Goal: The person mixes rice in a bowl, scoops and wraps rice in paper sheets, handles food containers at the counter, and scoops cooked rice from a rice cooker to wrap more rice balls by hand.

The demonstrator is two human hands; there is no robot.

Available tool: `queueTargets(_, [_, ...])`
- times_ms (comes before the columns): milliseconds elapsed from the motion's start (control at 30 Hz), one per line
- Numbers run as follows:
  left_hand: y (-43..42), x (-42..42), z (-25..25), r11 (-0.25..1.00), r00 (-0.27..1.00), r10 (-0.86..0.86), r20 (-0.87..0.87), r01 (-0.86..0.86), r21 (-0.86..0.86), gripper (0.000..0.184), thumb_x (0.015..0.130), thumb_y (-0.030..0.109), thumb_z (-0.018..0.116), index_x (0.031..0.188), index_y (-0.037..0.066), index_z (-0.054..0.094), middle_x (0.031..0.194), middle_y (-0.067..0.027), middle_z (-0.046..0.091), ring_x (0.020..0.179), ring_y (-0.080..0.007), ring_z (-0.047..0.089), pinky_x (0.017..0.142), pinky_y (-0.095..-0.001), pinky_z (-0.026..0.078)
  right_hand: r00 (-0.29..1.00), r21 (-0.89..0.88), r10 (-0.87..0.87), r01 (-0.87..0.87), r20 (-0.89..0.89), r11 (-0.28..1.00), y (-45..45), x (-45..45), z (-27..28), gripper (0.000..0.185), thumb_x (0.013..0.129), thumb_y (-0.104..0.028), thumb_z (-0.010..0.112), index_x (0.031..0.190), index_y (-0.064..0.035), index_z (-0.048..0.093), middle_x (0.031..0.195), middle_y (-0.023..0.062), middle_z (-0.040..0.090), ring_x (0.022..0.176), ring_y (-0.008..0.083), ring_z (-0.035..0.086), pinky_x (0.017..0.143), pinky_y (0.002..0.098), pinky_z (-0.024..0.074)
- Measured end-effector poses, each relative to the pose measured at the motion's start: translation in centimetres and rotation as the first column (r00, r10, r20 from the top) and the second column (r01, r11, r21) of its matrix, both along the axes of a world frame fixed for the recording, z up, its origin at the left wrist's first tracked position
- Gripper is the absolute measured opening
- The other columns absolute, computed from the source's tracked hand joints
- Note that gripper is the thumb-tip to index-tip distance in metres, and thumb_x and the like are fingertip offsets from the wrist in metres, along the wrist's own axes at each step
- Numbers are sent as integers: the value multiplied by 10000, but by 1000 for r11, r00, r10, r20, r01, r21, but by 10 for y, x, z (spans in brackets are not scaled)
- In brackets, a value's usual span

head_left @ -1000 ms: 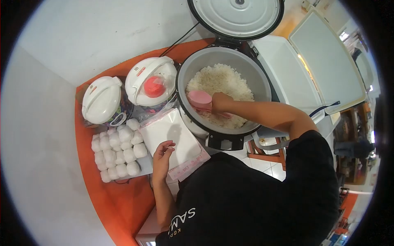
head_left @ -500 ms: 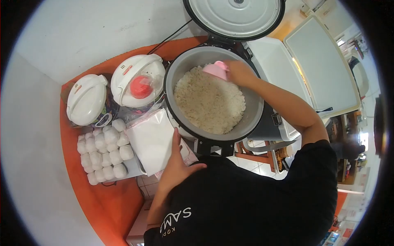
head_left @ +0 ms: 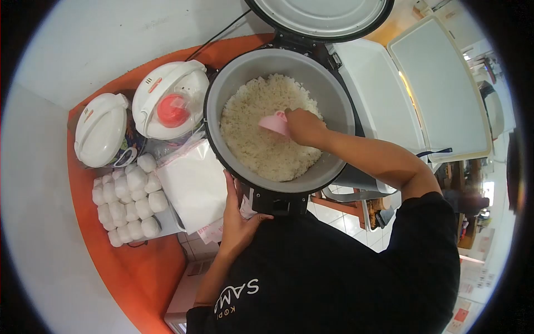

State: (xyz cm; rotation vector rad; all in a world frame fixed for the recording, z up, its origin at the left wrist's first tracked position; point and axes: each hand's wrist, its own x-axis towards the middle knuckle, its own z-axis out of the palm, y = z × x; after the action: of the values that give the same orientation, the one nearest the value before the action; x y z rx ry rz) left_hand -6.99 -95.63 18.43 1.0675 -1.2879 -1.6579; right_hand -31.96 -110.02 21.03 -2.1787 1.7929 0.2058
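Note:
White rice (head_left: pixel 261 150) fills the lower part of a large round cooker (head_left: pixel 334 106) with a grey inside. My right hand (head_left: pixel 305 128) is closed round the handle of a pink scoop (head_left: pixel 273 123), which is over the rice near its middle. My left hand (head_left: pixel 239 222) is beside the cooker's front left side, fingers and thumb spread, at the edge of a stack of white paper sheets (head_left: pixel 194 183). Pink-printed wrapping (head_left: pixel 211 231) shows under the sheets.
Several white wrapped bundles (head_left: pixel 130 203) sit left of the paper. Two white-lidded containers (head_left: pixel 103 131) stand behind them, one with a red item (head_left: pixel 173 110) on top. An open cooler box (head_left: pixel 378 89) is right of the cooker, whose lid (head_left: pixel 320 14) is raised.
My right hand and the scoop moved from the cooker's left side to its far right, then back to the middle. My left hand went from above the paper to the cooker's side, its fingers spreading.

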Motion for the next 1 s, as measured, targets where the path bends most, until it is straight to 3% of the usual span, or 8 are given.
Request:
queueTargets(200, [1, -4, -3, 998, 999, 43, 30, -41, -41, 1242, 637, -131, 748, 1516, 67, -106, 1558, -240, 158, 1433, -323, 232, 1113, -383, 321, 995, 210, -22, 0, 102, 978, 23, 28, -33, 234, 810, -108, 617, 989, 43, 606, 919, 265, 646, 905, 419, 638, 794, 464, 504])
queueTargets(433, [-1, -4, -3, 997, 999, 49, -1, -49, 64, 1245, 626, -128, 756, 1520, 68, -89, 1563, -221, 152, 1432, -318, 239, 1102, -380, 340, 949, 322, -62, -43, 310, 946, 29, 26, 2, 260, 822, -80, 574, 1069, -33, 640, 905, 247, 645, 897, 435, 617, 773, 471, 483])
queueTargets(500, [-1, -4, 0, 997, 994, 37, 101, -29, -78, 1250, 622, -120, 767, 1522, 66, -82, 1564, -216, 153, 1432, -319, 238, 1110, -384, 326, 905, 60, -83, 64, 418, 996, 27, 24, 6, 391, 802, -46, 546, 1183, -79, 631, 886, 227, 646, 881, 429, 613, 778, 475, 482])
queueTargets(533, [-1, -4, 0, 997, 994, 33, 107, -25, -78, 1250, 622, -120, 767, 1522, 66, -82, 1564, -216, 153, 1432, -319, 238, 1110, -384, 326, 902, 61, -87, 67, 423, 996, 24, 22, 2, 391, 802, -46, 546, 1183, -79, 631, 886, 227, 646, 881, 429, 613, 778, 475, 482])
queueTargets(600, [0, -5, 1, 996, 998, 67, 5, -67, 61, 1249, 625, -80, 794, 1524, 60, -61, 1564, -216, 151, 1434, -330, 230, 1130, -401, 290, 930, -209, 93, -18, 356, 978, 15, 17, -6, 483, 783, -37, 540, 1255, -112, 606, 905, 211, 648, 862, 411, 615, 781, 476, 486])
queueTargets(733, [1, -5, -3, 997, 993, 54, 105, -48, -65, 1249, 621, -47, 816, 1526, 55, -39, 1567, -210, 144, 1432, -339, 232, 1145, -415, 261, 899, -276, 111, 12, 424, 961, 5, 18, -8, 480, 769, -44, 554, 1241, -115, 610, 936, 202, 649, 849, 398, 618, 783, 478, 493])
queueTargets(900, [0, -5, -3, 995, 991, 49, 125, -37, -91, 1253, 617, -18, 833, 1526, 50, -27, 1568, -210, 140, 1427, -344, 242, 1147, -417, 257, 965, -54, -134, 149, 224, 987, -12, 12, -9, 351, 817, -72, 559, 1163, -65, 624, 957, 204, 655, 897, 391, 635, 782, 471, 504])
queueTargets(1000, [0, -5, -3, 994, 993, 54, 101, -44, -95, 1255, 615, -2, 841, 1526, 48, -21, 1570, -207, 139, 1427, -345, 244, 1147, -416, 259, 989, 70, -86, 78, 123, 994, -10, 8, -37, 260, 841, -108, 575, 1079, -17, 625, 966, 219, 653, 920, 390, 640, 783, 465, 507])
